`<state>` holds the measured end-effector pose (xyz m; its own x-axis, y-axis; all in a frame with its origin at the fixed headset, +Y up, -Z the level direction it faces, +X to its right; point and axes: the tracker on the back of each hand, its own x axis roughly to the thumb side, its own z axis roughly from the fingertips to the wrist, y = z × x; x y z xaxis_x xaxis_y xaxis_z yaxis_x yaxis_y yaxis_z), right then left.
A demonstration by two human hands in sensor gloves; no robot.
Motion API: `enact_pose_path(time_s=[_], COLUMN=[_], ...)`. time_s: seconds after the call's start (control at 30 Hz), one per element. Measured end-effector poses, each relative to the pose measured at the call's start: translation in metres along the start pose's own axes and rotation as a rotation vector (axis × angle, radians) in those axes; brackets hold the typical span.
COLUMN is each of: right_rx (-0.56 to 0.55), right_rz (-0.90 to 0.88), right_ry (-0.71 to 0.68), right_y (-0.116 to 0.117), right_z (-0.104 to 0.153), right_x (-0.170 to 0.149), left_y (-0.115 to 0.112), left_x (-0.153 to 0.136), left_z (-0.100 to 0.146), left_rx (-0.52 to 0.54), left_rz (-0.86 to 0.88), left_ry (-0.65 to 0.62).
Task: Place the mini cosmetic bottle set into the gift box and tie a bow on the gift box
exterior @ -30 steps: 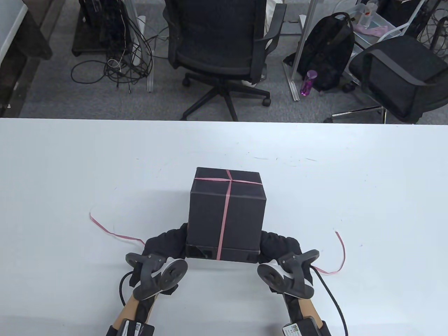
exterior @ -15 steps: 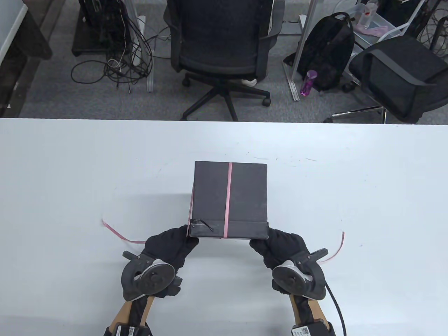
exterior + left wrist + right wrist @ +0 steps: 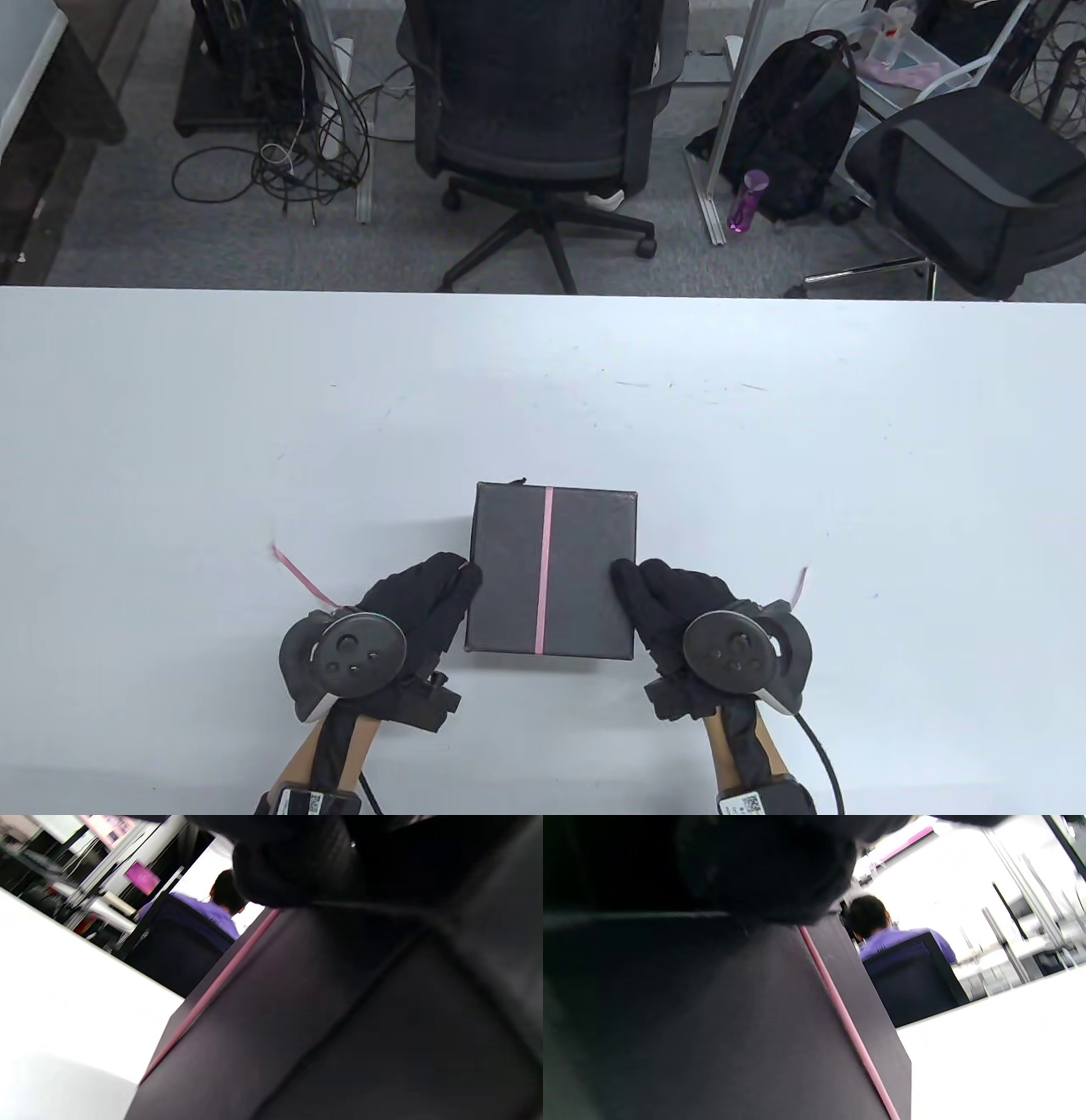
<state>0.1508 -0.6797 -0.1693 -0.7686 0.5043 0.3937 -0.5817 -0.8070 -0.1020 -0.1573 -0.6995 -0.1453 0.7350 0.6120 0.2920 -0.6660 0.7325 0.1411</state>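
Table view showed the black gift box (image 3: 551, 570) set on the white counter (image 3: 170, 424), close to the near edge, with a thin pink ribbon (image 3: 544, 569) run down the middle of its top. It was flanked by the left hand (image 3: 407, 613) and the right hand (image 3: 674, 609); each was pressed against a side wall, thumb laid over the top edge, so the box was judged to be gripped from both sides, though the fingers along the walls were mostly hidden. Loose ribbon ends were seen trailing out past each hand. The box was judged stiff and fairly light, its matte card unlikely to slip; it would best be held by the side walls, low down, with the ribbon left free. The ribbon itself was judged thin, limp and slick, best pinched near its ends. No bow was yet tied. Beyond the counter, grey carpet, office chairs (image 3: 543, 102), a black backpack (image 3: 793, 119) and tangled cables (image 3: 280, 144) were visible.
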Motion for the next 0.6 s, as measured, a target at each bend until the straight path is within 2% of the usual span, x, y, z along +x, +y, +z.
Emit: enact_pose_path(time_s=[0.17,0.37,0.6], right_rx=[0.102,0.176,0.191], right_rz=[-0.011,0.001,-0.025], right_ry=[0.064,0.092,0.112], right_y=[0.005,0.012,0.012], right_z=[-0.002,-0.003,-0.004], right_x=[-0.006,-0.009,-0.014], left_y=[-0.006,-0.012,-0.014], left_x=[-0.005,-0.008,-0.007], left_z=[-0.002,-0.003,-0.003], left_rx=[-0.110,-0.149,-0.156], left_rz=[0.023,-0.029,-0.057], left_ry=[0.084,0.117,0.125])
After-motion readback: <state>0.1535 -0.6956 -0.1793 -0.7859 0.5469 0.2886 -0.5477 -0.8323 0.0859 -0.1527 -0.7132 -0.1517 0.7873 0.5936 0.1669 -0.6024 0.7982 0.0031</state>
